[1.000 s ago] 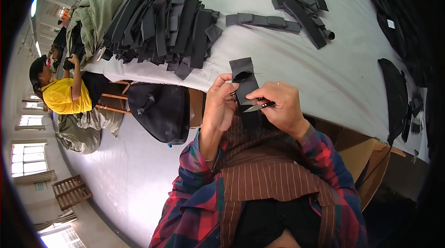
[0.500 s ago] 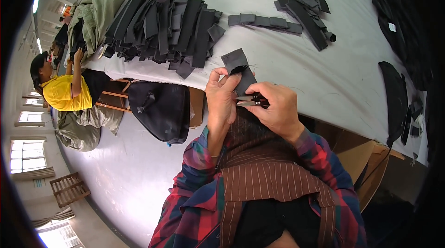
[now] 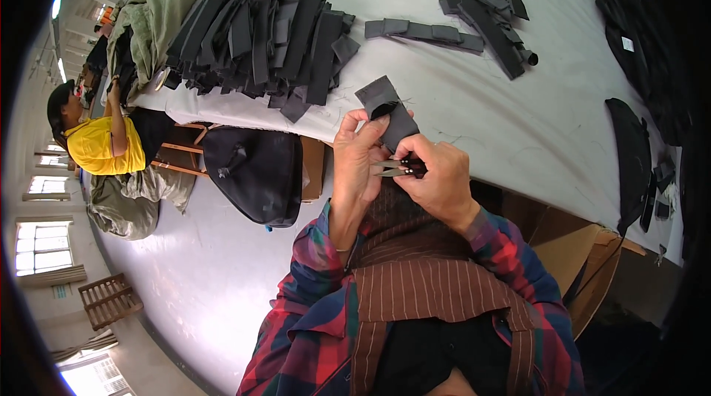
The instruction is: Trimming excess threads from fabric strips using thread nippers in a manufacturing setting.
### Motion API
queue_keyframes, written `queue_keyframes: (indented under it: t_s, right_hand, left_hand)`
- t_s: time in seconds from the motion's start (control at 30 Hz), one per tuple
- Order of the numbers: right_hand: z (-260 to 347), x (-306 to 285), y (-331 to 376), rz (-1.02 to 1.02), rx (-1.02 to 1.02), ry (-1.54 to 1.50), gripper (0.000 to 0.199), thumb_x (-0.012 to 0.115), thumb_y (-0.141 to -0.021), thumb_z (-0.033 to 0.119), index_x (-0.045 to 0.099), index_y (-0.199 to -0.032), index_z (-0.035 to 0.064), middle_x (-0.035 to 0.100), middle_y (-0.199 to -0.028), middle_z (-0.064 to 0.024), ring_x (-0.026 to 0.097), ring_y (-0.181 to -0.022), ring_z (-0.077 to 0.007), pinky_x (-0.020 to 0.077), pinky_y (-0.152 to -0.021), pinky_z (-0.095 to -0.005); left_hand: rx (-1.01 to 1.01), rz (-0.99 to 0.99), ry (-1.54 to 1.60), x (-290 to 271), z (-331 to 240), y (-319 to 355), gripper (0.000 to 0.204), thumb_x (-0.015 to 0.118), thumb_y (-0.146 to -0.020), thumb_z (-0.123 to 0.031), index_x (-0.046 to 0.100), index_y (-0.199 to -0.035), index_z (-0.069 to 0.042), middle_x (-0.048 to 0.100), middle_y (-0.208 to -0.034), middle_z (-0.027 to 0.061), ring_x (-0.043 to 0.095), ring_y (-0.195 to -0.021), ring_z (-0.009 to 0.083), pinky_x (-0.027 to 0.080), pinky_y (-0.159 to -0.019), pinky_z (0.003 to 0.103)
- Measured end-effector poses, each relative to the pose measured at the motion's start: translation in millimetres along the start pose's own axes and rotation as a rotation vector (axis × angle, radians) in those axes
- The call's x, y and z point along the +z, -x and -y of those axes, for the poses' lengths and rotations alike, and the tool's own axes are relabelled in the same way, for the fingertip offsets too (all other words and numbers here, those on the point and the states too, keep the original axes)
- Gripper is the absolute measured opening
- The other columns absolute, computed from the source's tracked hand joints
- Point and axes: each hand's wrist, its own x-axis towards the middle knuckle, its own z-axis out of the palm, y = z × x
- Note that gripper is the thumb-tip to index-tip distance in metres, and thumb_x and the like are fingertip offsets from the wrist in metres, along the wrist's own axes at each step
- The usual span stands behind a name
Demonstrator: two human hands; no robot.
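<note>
My left hand [image 3: 358,155] pinches a dark grey fabric strip [image 3: 400,128] whose far end folds over into a small loop. In my right hand [image 3: 442,177] is a pair of thread snips [image 3: 400,167], its dark handle inside my fingers. The two metal blades stand slightly apart and point left, just below the strip and close to my left fingers. My right thumb and forefinger are at the strip's lower end; whether they press on it I cannot tell. Loose threads stick out near the strip's folded end.
A thick pile of dark strips [image 3: 259,40] lies on the white-covered table [image 3: 533,129]. Several more strips [image 3: 481,14] are at the far right, one single strip [image 3: 426,33] between. Black fabric pieces [image 3: 629,159] line the right edge. A person in yellow [image 3: 111,144] works at left.
The strip has turned a little and shows more of its length. My right hand has drawn slightly left and downward with the snips, its thumb and forefinger now nearer the strip's lower end.
</note>
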Motion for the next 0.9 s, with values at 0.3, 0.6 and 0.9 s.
queue_keyframes:
  t_s: [0.3, 0.6, 0.9]
  right_hand:
    - [1, -11, -4, -0.041, 0.058, -0.158, 0.024, 0.072, -0.067, 0.007, 0.058, -0.087, 0.0114, 0.062, -0.069, -0.0027, 0.06, -0.059, -0.0227, 0.0431, -0.054, -0.0319]
    - [7, 10, -2, -0.07, 0.033, 0.044, 0.026, 0.074, -0.064, 0.008, 0.059, -0.085, 0.012, 0.063, -0.072, -0.0021, 0.06, -0.06, -0.0207, 0.0422, -0.056, -0.0335]
    - [-1, -2, 4, 0.054, 0.095, -0.184, 0.022, 0.073, -0.065, 0.006, 0.058, -0.081, 0.009, 0.062, -0.069, -0.0028, 0.059, -0.058, -0.0183, 0.0443, -0.054, -0.0295]
  left_hand:
    - [0.19, -0.015, -0.035, -8, 6, -5, 0.017, 0.054, -0.088, 0.003, 0.046, -0.096, -0.008, 0.061, -0.107, 0.0227, 0.061, -0.105, 0.034, 0.054, -0.085, 0.041]
    - [0.065, 0.014, 0.106, -3, 11, -1, 0.02, 0.053, -0.086, 0.005, 0.042, -0.098, -0.008, 0.061, -0.105, 0.0279, 0.063, -0.098, 0.0318, 0.054, -0.08, 0.037]
    - [0.086, -0.06, 0.145, -7, 15, -4, 0.017, 0.055, -0.086, 0.004, 0.046, -0.092, -0.009, 0.062, -0.103, 0.0243, 0.062, -0.102, 0.0329, 0.053, -0.083, 0.038]
